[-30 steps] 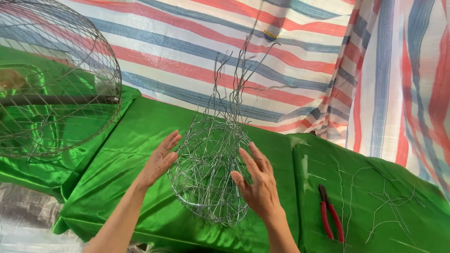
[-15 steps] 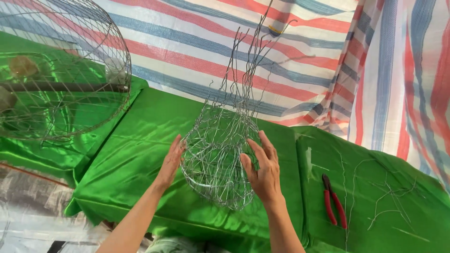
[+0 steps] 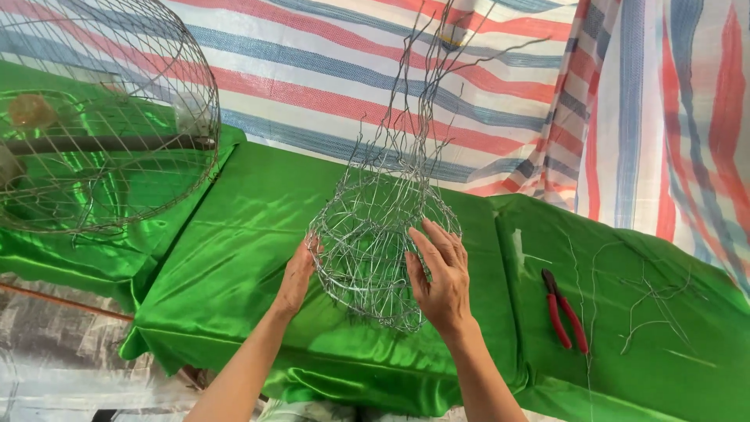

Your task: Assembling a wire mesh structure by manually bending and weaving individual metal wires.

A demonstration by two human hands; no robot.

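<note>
Silver wire basket sat cupped between our left hand and right hand, both grips open-palmed against its sides, on the green desk; red pliers lay at three o'clock.

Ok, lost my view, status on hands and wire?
Both hands, left hand and right hand, cup wire basket. Basket upright on green cloth. Nothing blocking.
</note>
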